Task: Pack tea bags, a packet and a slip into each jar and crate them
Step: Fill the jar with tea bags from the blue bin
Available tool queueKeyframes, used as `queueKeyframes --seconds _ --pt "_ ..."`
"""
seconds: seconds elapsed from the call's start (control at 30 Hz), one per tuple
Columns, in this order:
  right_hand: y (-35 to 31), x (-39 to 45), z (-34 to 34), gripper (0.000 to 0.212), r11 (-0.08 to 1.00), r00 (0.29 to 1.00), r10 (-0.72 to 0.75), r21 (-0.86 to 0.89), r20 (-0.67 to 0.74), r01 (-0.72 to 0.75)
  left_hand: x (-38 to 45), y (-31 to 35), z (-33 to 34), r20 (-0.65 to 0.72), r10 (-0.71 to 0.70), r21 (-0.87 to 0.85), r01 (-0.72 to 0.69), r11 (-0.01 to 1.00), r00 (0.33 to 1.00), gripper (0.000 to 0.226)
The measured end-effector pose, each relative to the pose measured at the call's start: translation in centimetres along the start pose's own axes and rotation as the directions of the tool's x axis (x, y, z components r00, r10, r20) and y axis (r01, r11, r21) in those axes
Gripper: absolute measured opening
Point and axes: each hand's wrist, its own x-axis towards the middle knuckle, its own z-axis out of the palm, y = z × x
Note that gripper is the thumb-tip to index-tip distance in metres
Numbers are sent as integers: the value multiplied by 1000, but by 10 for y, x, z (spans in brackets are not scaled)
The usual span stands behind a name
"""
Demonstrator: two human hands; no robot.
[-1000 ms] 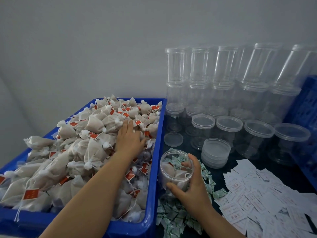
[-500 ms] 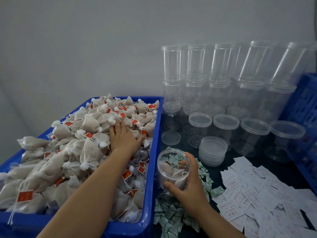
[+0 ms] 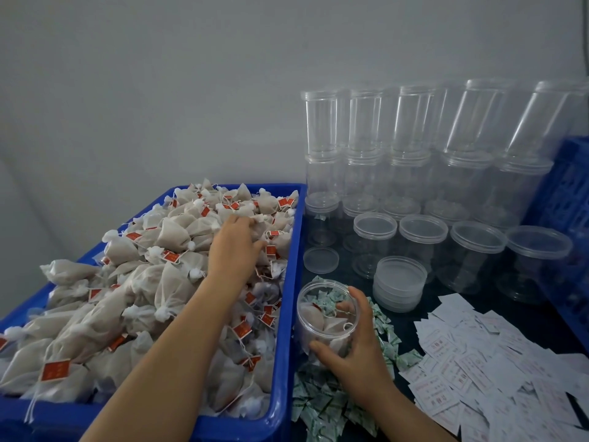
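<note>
A blue bin (image 3: 288, 314) on the left is heaped with mesh tea bags (image 3: 159, 282) carrying red tags. My left hand (image 3: 234, 253) reaches into the far right part of the heap, its fingers curled down around a tea bag with the tips hidden among the bags. Just right of the bin, my right hand (image 3: 360, 355) grips an open clear jar (image 3: 318, 327) from its near side. The jar holds a few tea bags. It stands on a spread of green-and-white packets (image 3: 322, 406). White printed slips (image 3: 478, 362) lie scattered to the right.
Empty lidded jars (image 3: 420, 247) stand in rows behind, with more stacked jars (image 3: 398, 138) against the grey wall. A stack of lids (image 3: 398, 285) and a single lid (image 3: 321, 260) lie near the held jar. A blue crate (image 3: 570, 212) stands at the right edge.
My left hand moved farther into the heap, and its flat fingers are now curled onto a bag. My right hand still holds the jar in the same place.
</note>
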Motion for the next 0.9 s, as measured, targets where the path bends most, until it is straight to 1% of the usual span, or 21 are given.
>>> queueKeyframes --seconds 0.13,0.23,0.3,0.37,0.43,0.5,0.63,0.7,0.8,0.9 --pt "0 0 1 92 1000 1000 4 14 -4 -4 -1 4 -12 -2 -36 -110 36 993 999 45" --pt "1 -1 1 92 1000 1000 2 8 -3 -2 -4 7 -20 -57 5 -181 -15 983 998 37" --pt "1 -1 1 93 1000 1000 1 2 -4 -1 -7 11 -24 -75 29 -279 -48 959 997 32" --pt "2 -1 1 93 1000 1000 -3 -9 -6 3 -9 19 -29 -39 26 -400 -39 916 999 34" --pt "3 0 1 93 1000 1000 -4 -13 -7 4 -12 28 -32 34 22 -514 -1 858 999 44" --pt "3 1 1 93 1000 1000 -6 -15 -9 6 -15 35 -35 100 47 -590 21 807 994 47" --pt "4 1 1 93 1000 1000 -15 -15 -13 15 -22 45 -42 181 215 -675 -38 737 960 30" --pt "5 1 2 93 1000 1000 -21 -10 -14 21 -24 49 -44 218 288 -707 -52 706 933 27" --pt "6 1 2 93 1000 999 -27 -8 -18 26 -26 52 -46 253 353 -728 -63 683 900 27" --pt "6 1 3 92 1000 999 -30 -11 -21 30 -28 53 -46 275 383 -744 -57 665 882 27"
